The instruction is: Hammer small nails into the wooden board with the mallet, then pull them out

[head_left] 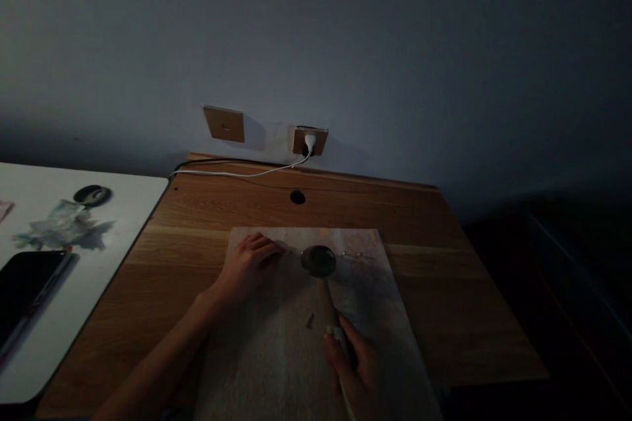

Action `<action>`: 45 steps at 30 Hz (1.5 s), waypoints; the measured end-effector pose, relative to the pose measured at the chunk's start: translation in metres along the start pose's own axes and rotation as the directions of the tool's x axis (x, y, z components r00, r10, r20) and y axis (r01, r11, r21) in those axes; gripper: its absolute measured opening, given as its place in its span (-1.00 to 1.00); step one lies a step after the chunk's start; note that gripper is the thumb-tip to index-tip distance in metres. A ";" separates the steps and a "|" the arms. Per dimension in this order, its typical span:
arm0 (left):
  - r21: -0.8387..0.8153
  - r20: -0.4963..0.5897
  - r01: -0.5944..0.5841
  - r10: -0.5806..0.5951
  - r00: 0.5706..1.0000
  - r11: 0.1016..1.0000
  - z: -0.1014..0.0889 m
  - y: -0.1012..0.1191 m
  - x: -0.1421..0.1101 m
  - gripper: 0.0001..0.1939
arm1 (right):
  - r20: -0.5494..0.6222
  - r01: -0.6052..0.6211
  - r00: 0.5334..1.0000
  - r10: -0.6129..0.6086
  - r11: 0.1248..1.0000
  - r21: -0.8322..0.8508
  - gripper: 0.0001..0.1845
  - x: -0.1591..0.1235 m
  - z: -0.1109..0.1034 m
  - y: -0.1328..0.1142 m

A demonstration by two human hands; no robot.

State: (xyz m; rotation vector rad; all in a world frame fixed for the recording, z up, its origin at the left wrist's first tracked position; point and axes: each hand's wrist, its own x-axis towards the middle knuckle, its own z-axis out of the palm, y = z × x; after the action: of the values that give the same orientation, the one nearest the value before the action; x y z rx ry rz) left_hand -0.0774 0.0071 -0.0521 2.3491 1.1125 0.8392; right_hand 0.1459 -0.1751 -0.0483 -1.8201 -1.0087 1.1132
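Note:
My right hand [353, 358] is closed around the pale handle of a mallet [318, 262]. Its dark, rounded head is over the upper middle of a light wooden board [261, 355]. My left hand [254, 258] rests at the board's upper left, fingers curled, with the fingertips just left of the mallet head. What those fingers pinch, if anything, is too dark to make out. A small nail-like piece [309, 320] lies on the board left of the handle. Several small shiny bits [359, 254] are on the board right of the mallet head.
The board lies on a wooden desk [162, 270] against a grey wall. A white plug [310, 141] sits in a wall socket, its cable running left. A white table [74, 309] on the left carries a dark tablet-like device [29, 283], crumpled plastic [66, 227] and a round dark object [92, 195].

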 end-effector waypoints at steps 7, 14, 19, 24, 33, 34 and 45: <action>-0.030 -0.007 0.013 -0.013 1.000 0.999 0.003 -0.004 0.000 -0.70 | 0.077 -0.028 0.997 0.026 0.999 0.019 -0.22 0.002 0.008 -0.038; -0.070 -0.023 0.140 -0.142 0.990 0.988 0.006 -0.005 -0.002 -0.50 | 0.268 0.044 0.963 -0.034 0.999 -0.030 -0.33 0.012 0.016 -0.054; -0.076 -0.020 0.179 -0.181 0.983 0.981 0.005 -0.005 -0.001 -0.46 | 0.248 0.064 0.967 -0.052 0.997 -0.038 -0.32 0.016 0.020 -0.050; -0.009 -0.037 0.132 -0.133 0.990 0.991 0.002 0.000 -0.002 -0.42 | 0.246 0.104 0.965 -0.086 0.993 -0.063 -0.36 0.016 0.010 -0.047; 0.116 0.244 -0.574 0.537 0.807 0.810 0.011 0.078 -0.032 -0.85 | -0.036 0.000 0.999 0.001 0.999 0.049 -0.44 0.010 -0.021 -0.037; 0.128 0.268 -0.594 0.549 0.792 0.794 0.015 0.083 -0.036 -0.86 | -0.035 -0.007 0.999 0.009 0.999 0.053 -0.46 0.011 -0.024 -0.039; 0.185 0.299 -0.516 0.452 0.840 0.836 0.015 0.085 -0.039 -0.94 | -0.056 -0.013 0.998 0.017 0.998 0.066 -0.46 0.007 -0.029 -0.044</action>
State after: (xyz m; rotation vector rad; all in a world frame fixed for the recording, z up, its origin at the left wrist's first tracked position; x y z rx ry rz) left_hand -0.0409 -0.0763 -0.0271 2.9282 0.5428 0.5544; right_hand 0.1649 -0.1572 -0.0022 -1.7998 -0.9168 1.0850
